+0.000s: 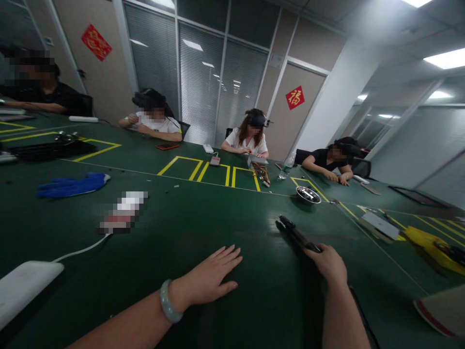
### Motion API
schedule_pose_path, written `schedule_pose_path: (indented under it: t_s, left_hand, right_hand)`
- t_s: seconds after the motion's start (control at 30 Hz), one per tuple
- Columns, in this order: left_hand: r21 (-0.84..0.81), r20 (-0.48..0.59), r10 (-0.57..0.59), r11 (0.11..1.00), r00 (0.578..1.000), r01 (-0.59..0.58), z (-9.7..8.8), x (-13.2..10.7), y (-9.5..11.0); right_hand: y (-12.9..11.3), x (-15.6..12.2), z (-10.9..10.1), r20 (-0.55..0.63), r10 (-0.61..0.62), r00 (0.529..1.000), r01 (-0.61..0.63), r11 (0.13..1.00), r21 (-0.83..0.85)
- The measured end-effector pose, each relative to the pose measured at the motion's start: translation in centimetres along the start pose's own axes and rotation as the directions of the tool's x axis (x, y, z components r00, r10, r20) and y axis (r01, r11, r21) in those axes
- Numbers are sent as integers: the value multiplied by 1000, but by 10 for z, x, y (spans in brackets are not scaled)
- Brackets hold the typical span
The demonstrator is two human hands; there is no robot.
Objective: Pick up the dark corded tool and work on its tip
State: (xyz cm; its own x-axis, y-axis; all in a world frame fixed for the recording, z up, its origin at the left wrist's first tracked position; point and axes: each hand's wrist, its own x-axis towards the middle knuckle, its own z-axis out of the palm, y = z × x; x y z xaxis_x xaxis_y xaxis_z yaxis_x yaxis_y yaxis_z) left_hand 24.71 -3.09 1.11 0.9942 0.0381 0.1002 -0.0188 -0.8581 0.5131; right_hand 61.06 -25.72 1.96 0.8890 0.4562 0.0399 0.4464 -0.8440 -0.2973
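My left hand lies palm down on the green tabletop, fingers stretched out and nothing in them. A pale bangle circles that wrist. My right hand is closed on the rear end of a slim dark electric screwdriver, whose tip points away from me to the far left. The curled fingers of this hand are partly hidden from view. A black cord runs beside my right forearm. Beyond the screwdriver stands a shiny metal bowl with small dark contents I cannot make out.
To the left are a blue glove, a blurred-out phone-like thing on a white cable and a white power bank. A bottle, a grey box with wires and several people are across the table. Yellow material lies right.
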Motion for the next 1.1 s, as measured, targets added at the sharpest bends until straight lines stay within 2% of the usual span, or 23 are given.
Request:
schedule_pose_path:
  t_s: [0.1, 0.2, 0.33, 0.47, 0.6, 0.77, 0.9, 1.1]
  left_hand:
    - [-18, -6, 49, 999, 999, -49, -4, 1, 4]
    - [-47, 14, 170, 984, 985, -170, -6, 2, 9]
    - [-56, 31, 305, 951, 952, -303, -2, 1, 13]
    - [-92, 17, 353, 932, 936, -350, 2, 0, 14]
    - [-150, -10, 379, 914, 925, -376, 2, -1, 15]
    - [-113, -21, 386, 916, 922, -385, 1, -1, 16]
    - [-113, -33, 377, 919, 926, -378, 3, 0, 14]
    - [-113, -60, 354, 927, 933, -358, 0, -1, 18]
  right_hand:
    - [-50, -15, 10, -69, -186, 980, 190, 979, 69]
    - [-100, -38, 25, -87, -354, 931, 363, 922, 136]
    - [-156, -81, 44, -106, -585, 804, 593, 774, 224]
    - [-191, -119, 53, -74, -710, 700, 704, 669, 237]
    - [-205, -130, 56, -5, -770, 639, 753, 624, 208]
    - [-205, -124, 60, 25, -751, 660, 735, 652, 185]
    - [-205, -123, 60, 59, -753, 655, 737, 654, 172]
    - [-199, -121, 42, 125, -765, 632, 741, 644, 192]
